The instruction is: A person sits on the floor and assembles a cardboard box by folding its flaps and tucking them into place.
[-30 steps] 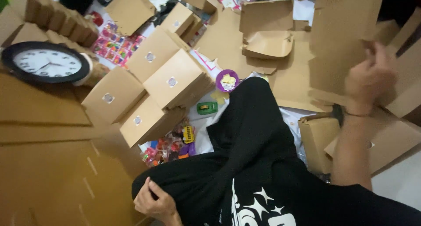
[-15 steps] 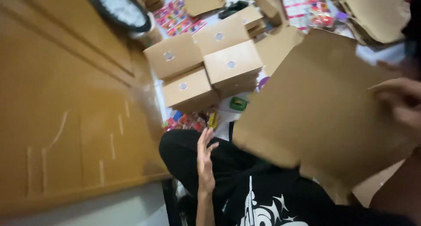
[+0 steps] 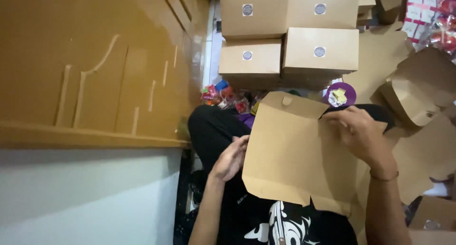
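— What have you got in your hands?

— A flat brown cardboard box blank (image 3: 294, 154), unfolded, lying over my lap. My right hand (image 3: 363, 135) grips its upper right edge, fingers curled over the card with the thumb side underneath. My left hand (image 3: 231, 158) rests against the left edge, fingers loosely bent and touching the card; I can't tell whether they actually pinch it.

— How does the blank sit?

— Tilted a little, its tabbed flap pointing away from me, the lower corner over my black shirt (image 3: 280, 223) with the white print.

— And around you?

— Just beyond the blank stands a stack of closed cardboard boxes (image 3: 289, 36), each sealed with a small round sticker. A purple roll of stickers (image 3: 340, 94) lies between the stack and my right hand, near my knee. Bright little packets (image 3: 223, 95) are scattered on the floor by my left leg. More flat and half-folded brown cartons (image 3: 413, 97) lie to my right. On my left is a brown wooden panel (image 3: 95, 69) above a pale wall
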